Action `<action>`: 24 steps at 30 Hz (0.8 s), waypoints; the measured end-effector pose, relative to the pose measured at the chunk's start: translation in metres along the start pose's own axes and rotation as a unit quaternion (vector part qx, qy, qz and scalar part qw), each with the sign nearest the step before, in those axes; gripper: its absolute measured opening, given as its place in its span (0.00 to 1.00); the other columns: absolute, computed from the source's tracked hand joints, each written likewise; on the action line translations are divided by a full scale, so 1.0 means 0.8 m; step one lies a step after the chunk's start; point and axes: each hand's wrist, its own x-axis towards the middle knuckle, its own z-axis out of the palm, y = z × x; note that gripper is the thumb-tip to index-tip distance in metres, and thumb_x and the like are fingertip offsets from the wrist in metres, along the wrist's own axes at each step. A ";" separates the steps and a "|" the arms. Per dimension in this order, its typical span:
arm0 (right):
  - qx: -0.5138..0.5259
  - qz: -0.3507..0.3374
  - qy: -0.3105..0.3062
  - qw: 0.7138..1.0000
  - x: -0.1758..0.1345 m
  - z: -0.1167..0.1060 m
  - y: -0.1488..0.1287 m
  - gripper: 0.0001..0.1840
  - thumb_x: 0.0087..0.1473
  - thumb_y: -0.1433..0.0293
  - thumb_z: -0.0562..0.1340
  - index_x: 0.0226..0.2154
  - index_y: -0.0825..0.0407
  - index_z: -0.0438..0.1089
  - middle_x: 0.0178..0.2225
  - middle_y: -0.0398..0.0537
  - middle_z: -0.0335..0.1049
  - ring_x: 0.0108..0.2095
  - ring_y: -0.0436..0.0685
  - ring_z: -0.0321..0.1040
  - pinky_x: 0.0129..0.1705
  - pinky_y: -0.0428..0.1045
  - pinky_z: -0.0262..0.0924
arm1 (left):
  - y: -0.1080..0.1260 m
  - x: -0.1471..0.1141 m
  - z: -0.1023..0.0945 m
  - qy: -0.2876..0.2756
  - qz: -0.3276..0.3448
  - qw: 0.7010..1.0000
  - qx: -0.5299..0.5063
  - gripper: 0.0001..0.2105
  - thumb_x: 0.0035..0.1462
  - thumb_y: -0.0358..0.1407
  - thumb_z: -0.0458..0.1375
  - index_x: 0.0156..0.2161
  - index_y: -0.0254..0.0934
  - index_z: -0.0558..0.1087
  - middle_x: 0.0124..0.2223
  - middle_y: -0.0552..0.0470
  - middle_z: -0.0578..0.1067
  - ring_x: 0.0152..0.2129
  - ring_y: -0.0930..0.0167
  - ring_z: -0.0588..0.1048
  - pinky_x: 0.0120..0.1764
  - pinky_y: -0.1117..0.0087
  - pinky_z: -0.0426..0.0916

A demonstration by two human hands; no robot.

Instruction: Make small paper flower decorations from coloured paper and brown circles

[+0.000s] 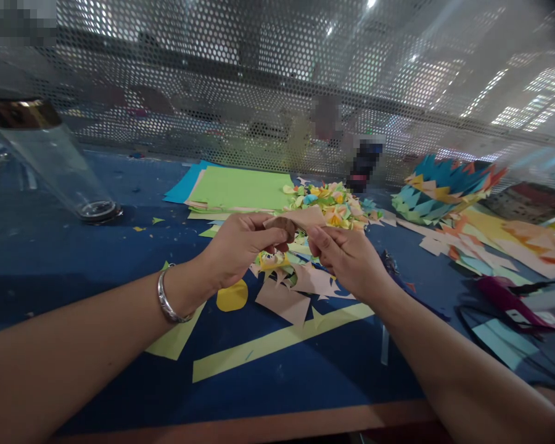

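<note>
Both hands meet above the middle of the table, pinching one piece of pale peach paper (308,217). My left hand (240,246), with a silver bangle at the wrist, has its thumb and fingers closed on the paper's left end. A small brownish rounded patch shows at its thumb tip; what it is I cannot tell. My right hand (345,256) grips the lower right part of the paper between thumb and curled fingers. Beneath them lie cut peach scraps (284,301), a yellow rounded paper piece (232,295) and a long pale yellow strip (277,345).
Behind the hands are stacked green sheets (245,188) and a heap of small colored paper pieces (335,200). A clear bottle (60,163) leans at left. At right are a layered paper crown-like ring (444,188), a magenta device (513,302) and cables. A perforated metal screen (189,80) stands behind.
</note>
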 end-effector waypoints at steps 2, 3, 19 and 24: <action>0.004 -0.003 0.002 1.000 0.000 0.000 0.001 0.27 0.63 0.49 0.54 0.22 0.51 0.61 0.15 0.35 0.45 0.16 0.44 0.41 0.20 0.45 0.39 | 0.001 0.000 0.000 -0.006 -0.001 1.000 0.000 0.10 0.51 0.28 0.60 0.20 0.36 0.70 0.22 0.57 0.67 0.21 0.76 0.64 0.28 0.71 0.58; 0.004 -0.004 0.003 1.000 0.000 0.000 0.001 0.27 0.63 0.49 0.54 0.22 0.51 0.61 0.15 0.35 0.46 0.16 0.44 0.41 0.20 0.45 0.39 | 0.000 -0.001 0.000 -0.007 -0.003 1.000 0.002 0.10 0.51 0.28 0.59 0.20 0.36 0.70 0.22 0.57 0.67 0.21 0.76 0.64 0.28 0.71 0.58; 0.005 0.006 0.006 1.000 -0.001 0.000 0.001 0.28 0.62 0.48 0.55 0.21 0.51 0.62 0.15 0.35 0.45 0.16 0.45 0.41 0.19 0.45 0.39 | -0.002 -0.001 -0.001 -0.017 -0.016 1.000 -0.002 0.05 0.52 0.30 0.60 0.25 0.35 0.75 0.26 0.54 0.71 0.23 0.75 0.66 0.31 0.70 0.62; 0.010 0.003 0.007 1.000 -0.001 0.000 -0.001 0.28 0.62 0.48 0.55 0.22 0.51 0.62 0.15 0.35 0.45 0.16 0.44 0.41 0.19 0.45 0.39 | 0.002 -0.001 0.001 -0.020 -0.030 0.999 -0.017 0.07 0.53 0.31 0.61 0.25 0.35 0.75 0.25 0.55 0.71 0.23 0.75 0.66 0.30 0.71 0.61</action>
